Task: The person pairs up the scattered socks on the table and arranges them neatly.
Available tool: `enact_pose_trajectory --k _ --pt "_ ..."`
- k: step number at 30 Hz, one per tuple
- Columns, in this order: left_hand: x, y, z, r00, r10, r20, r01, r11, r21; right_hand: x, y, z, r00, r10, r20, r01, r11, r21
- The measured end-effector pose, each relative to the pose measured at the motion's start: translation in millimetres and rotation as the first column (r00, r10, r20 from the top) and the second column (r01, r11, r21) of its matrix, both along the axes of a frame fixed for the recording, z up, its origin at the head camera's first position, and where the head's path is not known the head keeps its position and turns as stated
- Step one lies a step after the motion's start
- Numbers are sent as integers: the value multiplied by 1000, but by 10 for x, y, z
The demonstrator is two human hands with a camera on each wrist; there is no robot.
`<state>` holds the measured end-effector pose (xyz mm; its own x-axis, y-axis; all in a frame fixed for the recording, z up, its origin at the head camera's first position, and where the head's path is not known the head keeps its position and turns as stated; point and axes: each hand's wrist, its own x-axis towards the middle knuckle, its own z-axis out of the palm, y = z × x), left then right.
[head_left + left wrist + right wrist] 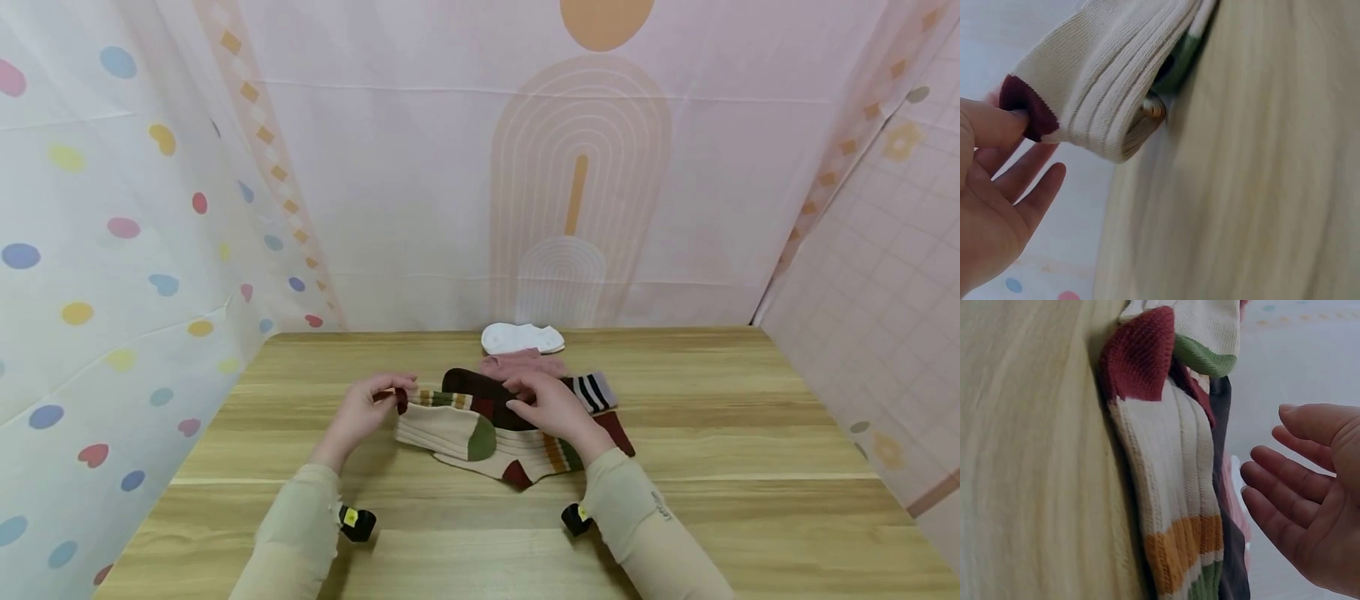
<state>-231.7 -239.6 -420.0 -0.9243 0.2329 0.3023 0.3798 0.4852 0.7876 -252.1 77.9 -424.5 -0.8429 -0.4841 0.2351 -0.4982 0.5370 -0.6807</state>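
With thumb and fingertips, my left hand pinches the maroon end of a cream ribbed sock. In the left wrist view, that sock is folded over in a loop, its maroon patch between thumb and finger. A green patch shows at its right. Under and beside it lies another cream sock with a maroon heel and orange and green stripes. My right hand hovers over the socks, holding nothing; its relaxed fingers are apart from the fabric in the right wrist view.
Behind these lie a dark brown sock, a pink sock and white low-cut socks toward the table's back edge. A grey cuff with black stripes sticks out at right. Patterned curtains surround the wooden table.
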Motion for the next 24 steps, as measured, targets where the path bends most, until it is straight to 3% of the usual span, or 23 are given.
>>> enact_pose_trajectory --k 4,11,15,20,24 --pt "32 -39 -7 999 40 -10 -41 993 -106 -22 -18 -33 1000 -5 4 5 1000 0" --pt "130 -10 50 992 119 -42 -125 974 -187 -59 -63 -69 1000 0 10 0 1000 13" --pt "180 60 90 979 142 -145 -173 959 -225 -71 -87 -69 1000 7 23 -8 1000 16" --pt "243 185 153 943 162 -291 -236 941 -242 -79 -97 -80 1000 15 17 -16 999 29" --pt "307 271 210 922 175 -344 -268 932 -246 -86 -109 -91 1000 12 9 -13 999 36"
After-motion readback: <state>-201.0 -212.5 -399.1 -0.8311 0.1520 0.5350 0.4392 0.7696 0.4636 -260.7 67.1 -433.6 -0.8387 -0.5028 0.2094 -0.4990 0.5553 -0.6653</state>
